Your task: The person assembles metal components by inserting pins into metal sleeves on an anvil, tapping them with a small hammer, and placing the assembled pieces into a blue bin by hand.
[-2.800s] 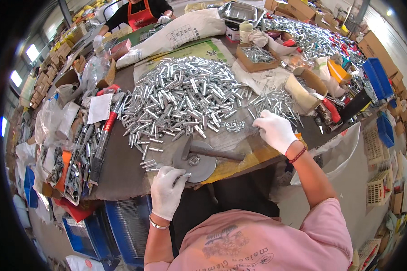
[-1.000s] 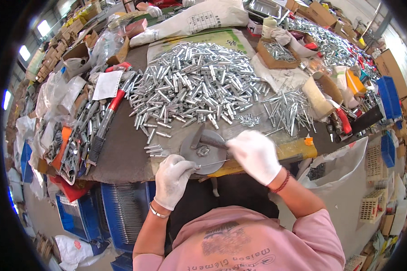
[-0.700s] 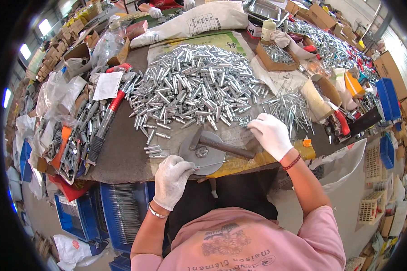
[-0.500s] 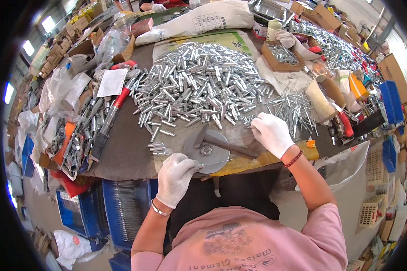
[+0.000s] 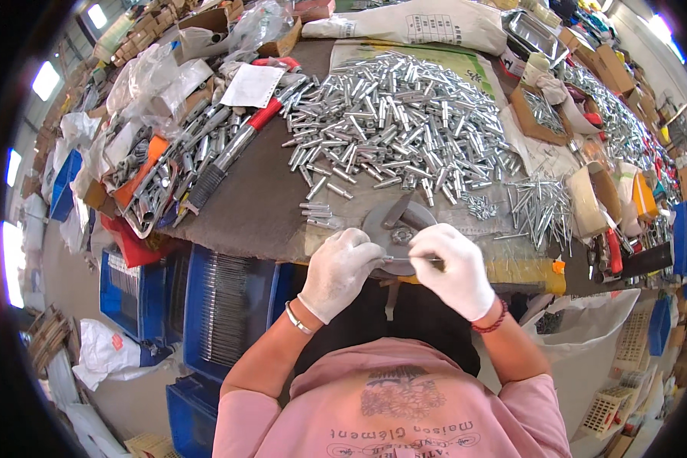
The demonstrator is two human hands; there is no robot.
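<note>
My left hand, in a white glove, pinches a thin metal rod that points right. At the rod's other end, the fingers of my right hand are closed, also gloved; what they hold is too small to make out. Under and beyond the hands lies a round grey metal disc. On the disc rest a hammer, its handle mostly hidden by my right hand, and a small cluster of metal parts. Several short metal sleeves lie beyond my left hand.
A large heap of silver sleeves covers the bench's middle. Small metal parts and long thin rods lie at right. Tools with a red-handled wrench crowd the left. Blue bins stand below the bench edge.
My right hand has left the small parts by the heap and come down to the rod near my left hand. The whole view has shifted, so the bench appears farther right and higher.
</note>
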